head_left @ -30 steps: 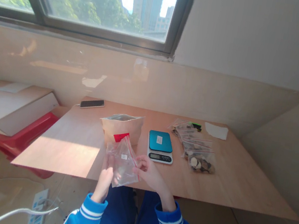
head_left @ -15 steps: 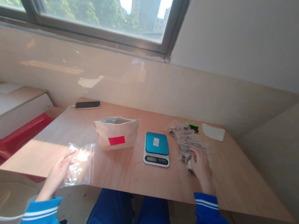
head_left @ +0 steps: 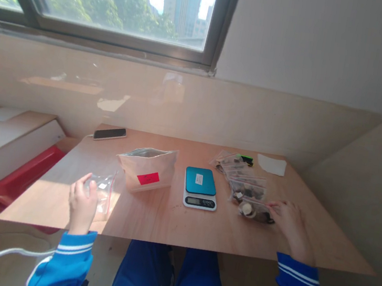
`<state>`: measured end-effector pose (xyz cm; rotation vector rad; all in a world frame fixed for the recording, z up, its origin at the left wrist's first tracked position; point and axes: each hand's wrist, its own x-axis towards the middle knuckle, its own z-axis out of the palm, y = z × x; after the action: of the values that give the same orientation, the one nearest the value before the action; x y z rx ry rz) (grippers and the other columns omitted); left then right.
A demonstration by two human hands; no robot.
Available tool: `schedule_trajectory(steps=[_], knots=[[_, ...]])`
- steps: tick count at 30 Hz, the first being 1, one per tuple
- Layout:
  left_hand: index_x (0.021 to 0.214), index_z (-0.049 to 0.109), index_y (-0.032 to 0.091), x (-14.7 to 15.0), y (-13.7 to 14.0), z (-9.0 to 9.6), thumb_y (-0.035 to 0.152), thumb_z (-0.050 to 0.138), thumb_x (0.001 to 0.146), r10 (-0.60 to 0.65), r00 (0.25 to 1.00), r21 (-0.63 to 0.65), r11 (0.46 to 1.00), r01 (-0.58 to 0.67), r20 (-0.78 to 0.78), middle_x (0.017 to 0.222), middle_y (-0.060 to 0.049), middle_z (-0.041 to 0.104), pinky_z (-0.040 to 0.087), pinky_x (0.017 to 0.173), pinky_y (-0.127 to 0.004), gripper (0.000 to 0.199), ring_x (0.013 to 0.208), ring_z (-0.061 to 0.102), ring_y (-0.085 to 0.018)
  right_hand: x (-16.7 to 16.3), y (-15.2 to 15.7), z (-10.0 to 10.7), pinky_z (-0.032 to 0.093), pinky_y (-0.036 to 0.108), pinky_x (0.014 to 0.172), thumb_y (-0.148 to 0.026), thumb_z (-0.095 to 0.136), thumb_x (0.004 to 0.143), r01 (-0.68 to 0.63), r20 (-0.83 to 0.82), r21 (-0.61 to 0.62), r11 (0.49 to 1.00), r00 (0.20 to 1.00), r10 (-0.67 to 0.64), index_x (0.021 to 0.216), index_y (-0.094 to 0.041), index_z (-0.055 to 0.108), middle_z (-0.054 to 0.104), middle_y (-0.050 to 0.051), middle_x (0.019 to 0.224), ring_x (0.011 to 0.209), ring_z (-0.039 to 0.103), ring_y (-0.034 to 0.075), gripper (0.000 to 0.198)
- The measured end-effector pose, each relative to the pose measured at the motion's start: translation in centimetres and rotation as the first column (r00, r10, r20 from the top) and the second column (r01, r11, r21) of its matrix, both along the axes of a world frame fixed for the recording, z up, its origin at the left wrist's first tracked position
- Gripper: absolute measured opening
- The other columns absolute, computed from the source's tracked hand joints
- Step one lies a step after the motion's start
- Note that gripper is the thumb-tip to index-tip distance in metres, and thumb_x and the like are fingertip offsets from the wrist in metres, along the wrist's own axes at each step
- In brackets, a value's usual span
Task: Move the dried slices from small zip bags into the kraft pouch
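Observation:
On the left, my left hand (head_left: 83, 201) rests by a clear zip bag (head_left: 105, 192) with a red seal line, lying on the table. Its fingers are loosely curved and apart, at the bag's left edge. My right hand (head_left: 287, 221) pinches the right end of a small filled zip bag (head_left: 255, 210), which holds a round pale piece and dark pieces. Behind it lies a row of similar filled zip bags (head_left: 243, 176), partly overlapping. In the middle sits a kitchen scale (head_left: 201, 183) with a teal top. A stand-up pouch (head_left: 149, 168) with a red label gapes at its top.
A phone (head_left: 110, 134) lies at the back left of the wooden table (head_left: 163, 225). At the back right are a black and green item (head_left: 247, 160) and a white paper (head_left: 270, 164). A red stool (head_left: 25, 179) and another table (head_left: 7, 133) stand to the left.
My left hand has put the clear bag down on the table and loosened its fingers. My right hand has moved right, drawing the nearest filled bag out from the row by its end.

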<state>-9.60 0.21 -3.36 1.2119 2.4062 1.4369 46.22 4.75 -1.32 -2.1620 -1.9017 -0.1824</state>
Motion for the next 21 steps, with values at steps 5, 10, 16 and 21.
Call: schedule_trajectory(steps=[5,10,16,21], knots=[[0.091,0.063,0.018,8.1,-2.7,1.8,0.041,0.049,0.087,-0.459,0.774,0.192,0.888,0.419,0.436,0.086,-0.007,0.068,0.049,0.078,-0.033,0.027,0.080,0.064,-0.021,-5.1,-2.6,2.9,0.046,0.038,0.068,-0.033,0.051,0.084,-0.024,-0.303,0.031,0.999,0.953,0.032,0.086,-0.021,0.071,0.073,0.013,0.090,0.079,0.066,0.029,0.023],[0.090,0.064,0.017,17.3,-5.5,3.0,0.046,0.050,0.088,-0.674,0.218,0.348,0.598,0.722,0.706,0.069,-0.004,0.064,0.046,0.063,-0.027,0.033,0.065,0.060,-0.016,-14.7,-4.7,4.0,0.051,0.036,0.072,-0.038,0.053,0.083,-0.225,-0.616,0.094,0.970,0.752,0.234,0.083,-0.022,0.072,0.074,0.008,0.087,0.079,0.068,0.025,0.025],[0.089,0.061,0.019,19.2,-6.3,2.7,0.047,0.052,0.087,-0.651,0.256,0.354,0.652,0.671,0.715,0.078,-0.002,0.062,0.046,0.068,-0.027,0.030,0.070,0.058,-0.015,-23.7,-6.7,4.1,0.052,0.030,0.070,-0.025,0.058,0.082,-0.502,-0.793,0.118,0.857,0.472,0.385,0.080,-0.023,0.072,0.074,0.004,0.080,0.074,0.067,0.020,0.015],[0.078,0.060,0.018,17.4,-5.8,2.2,0.050,0.054,0.084,-0.589,0.444,0.265,0.756,0.599,0.676,0.069,0.000,0.060,0.044,0.063,-0.025,0.033,0.067,0.054,-0.014,-26.2,-7.3,3.5,0.048,0.028,0.066,-0.021,0.059,0.080,-0.503,-0.789,0.160,0.849,0.452,0.417,0.072,-0.022,0.068,0.068,0.002,0.071,0.069,0.063,0.018,0.012]])
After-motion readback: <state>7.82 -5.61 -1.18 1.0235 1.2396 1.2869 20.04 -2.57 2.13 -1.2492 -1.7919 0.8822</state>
